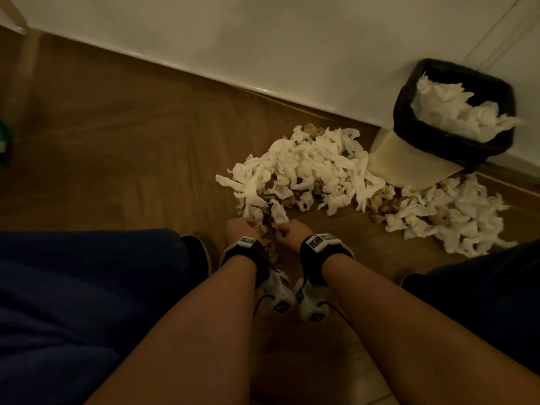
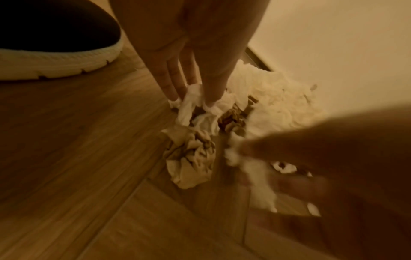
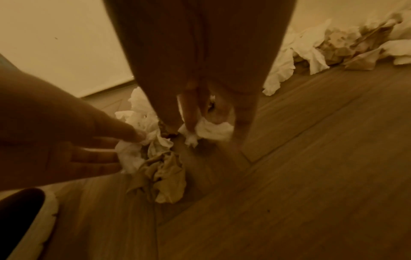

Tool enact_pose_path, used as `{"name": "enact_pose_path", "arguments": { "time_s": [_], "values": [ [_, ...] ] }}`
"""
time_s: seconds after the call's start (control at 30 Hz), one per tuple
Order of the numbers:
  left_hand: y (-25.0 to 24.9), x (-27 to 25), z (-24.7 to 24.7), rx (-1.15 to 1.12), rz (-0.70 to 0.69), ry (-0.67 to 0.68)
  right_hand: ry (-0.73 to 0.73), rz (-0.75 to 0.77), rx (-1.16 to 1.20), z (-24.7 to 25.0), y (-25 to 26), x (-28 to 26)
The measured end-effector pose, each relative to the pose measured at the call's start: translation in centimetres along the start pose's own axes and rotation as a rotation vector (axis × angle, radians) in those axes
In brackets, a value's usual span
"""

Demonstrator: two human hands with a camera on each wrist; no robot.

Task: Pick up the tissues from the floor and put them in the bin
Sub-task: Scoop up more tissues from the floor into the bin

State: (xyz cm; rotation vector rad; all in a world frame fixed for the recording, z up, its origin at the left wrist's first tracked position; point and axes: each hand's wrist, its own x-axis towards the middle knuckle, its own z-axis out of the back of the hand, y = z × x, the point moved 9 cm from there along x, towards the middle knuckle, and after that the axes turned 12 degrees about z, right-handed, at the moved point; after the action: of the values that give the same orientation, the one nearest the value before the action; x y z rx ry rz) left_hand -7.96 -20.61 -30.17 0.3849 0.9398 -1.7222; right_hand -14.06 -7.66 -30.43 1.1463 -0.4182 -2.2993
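A long heap of crumpled white and brown tissues (image 1: pixel 315 168) lies on the wood floor beside the bin (image 1: pixel 406 92), a cream tub with a black liner that holds white tissues (image 1: pixel 455 109). Both hands are at the heap's near end. My left hand (image 1: pixel 242 226) (image 2: pixel 193 95) pinches a white tissue (image 2: pixel 189 105) between thumb and fingers. My right hand (image 1: pixel 287 230) (image 3: pixel 200 126) grips another white tissue (image 3: pixel 211 131); it is blurred in the left wrist view. A brown crumpled tissue (image 2: pixel 191 158) (image 3: pixel 164 176) lies on the floor just below both hands.
A second heap of tissues (image 1: pixel 447 217) spreads in front of the bin at the right. The white wall and its skirting (image 1: pixel 263 92) run behind the heap and the bin. My dark shoes (image 1: pixel 198 252) (image 1: pixel 412 280) flank the hands. Bare wood floor (image 1: pixel 117 159) lies to the left.
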Motion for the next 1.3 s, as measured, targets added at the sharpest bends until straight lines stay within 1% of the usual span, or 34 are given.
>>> {"name": "enact_pose_path", "arguments": {
  "time_s": [0.1, 0.2, 0.27, 0.3, 0.37, 0.5, 0.57, 0.6, 0.63, 0.67, 0.7, 0.73, 0.77, 0.9, 0.97, 1.0, 1.07, 1.1, 1.17, 1.2, 1.27, 1.3],
  "values": [
    [0.8, 0.1, 1.0, 0.029, 0.062, 0.005, -0.216, -0.030, 0.119, 2.8, -1.2, -1.2],
    [1.7, 0.1, 1.8, -0.055, 0.102, -0.006, -0.351, -0.043, 0.189, 4.6, -2.1, -2.2],
    [2.0, -0.3, 2.3, -0.159, 0.081, -0.021, -0.444, -0.073, 0.344, 5.3, -2.8, -2.9],
    [1.9, -0.3, 2.2, -0.178, 0.056, -0.006, -0.470, -0.086, 0.433, 5.5, -3.2, -3.2],
    [1.7, -0.4, 2.0, -0.167, 0.017, 0.035, -0.432, -0.124, 0.513, 5.2, -3.6, -3.5],
    [2.1, -0.6, 2.0, -0.281, 0.045, 0.100, -0.349, -0.216, 0.517, 4.5, -4.7, -4.4],
    [2.5, -0.5, 1.9, -0.353, 0.123, 0.134, -0.334, -0.241, 0.448, 5.1, -4.2, -5.6],
    [2.6, -0.6, 1.9, -0.392, 0.164, 0.152, -0.297, -0.239, 0.339, 5.2, -4.2, -5.7],
    [2.7, -0.6, 1.7, -0.433, 0.216, 0.180, -0.303, -0.234, 0.328, 5.4, -4.4, -5.9],
    [3.0, -0.4, 1.7, -0.479, 0.273, 0.197, -0.282, -0.244, 0.366, 5.3, -4.5, -5.7],
    [3.1, -0.4, 1.6, -0.489, 0.309, 0.199, -0.326, -0.223, 0.408, 5.6, -4.8, -5.6],
    [3.0, -0.5, 1.2, -0.483, 0.327, 0.232, -0.356, -0.197, 0.391, 5.6, -5.2, -5.4],
    [2.7, -0.8, 0.7, -0.493, 0.324, 0.292, -0.394, -0.195, 0.409, 5.7, -5.5, -5.3],
    [2.2, -1.5, -0.5, -0.610, 0.380, 0.408, -0.406, -0.189, 0.375, 5.6, -6.1, -4.9],
    [1.8, -2.3, -0.3, -0.708, 0.407, 0.434, -0.367, -0.167, 0.406, 5.2, -6.1, -4.8],
    [1.6, -2.4, -0.1, -0.744, 0.398, 0.427, -0.336, -0.171, 0.420, 4.8, -6.1, -4.8],
    [1.6, -2.5, 0.4, -0.720, 0.359, 0.398, -0.298, -0.188, 0.454, 4.3, -6.2, -4.7],
    [1.8, -2.4, 0.3, -0.730, 0.348, 0.409, -0.287, -0.202, 0.475, 4.0, -6.3, -4.8],
    [1.6, -2.5, 0.1, -0.846, 0.335, 0.454, -0.274, -0.207, 0.498, 3.7, -6.3, -4.7],
    [1.3, -2.4, 0.0, -0.898, 0.289, 0.476, -0.274, -0.199, 0.516, 3.5, -6.4, -4.6],
    [0.7, -2.9, -0.1, -0.961, 0.253, 0.512, -0.268, -0.187, 0.538, 3.2, -6.2, -4.5],
    [0.6, -3.2, -0.5, -0.982, 0.264, 0.564, -0.266, -0.188, 0.540, 3.2, -6.0, -4.5]
  ]
}}
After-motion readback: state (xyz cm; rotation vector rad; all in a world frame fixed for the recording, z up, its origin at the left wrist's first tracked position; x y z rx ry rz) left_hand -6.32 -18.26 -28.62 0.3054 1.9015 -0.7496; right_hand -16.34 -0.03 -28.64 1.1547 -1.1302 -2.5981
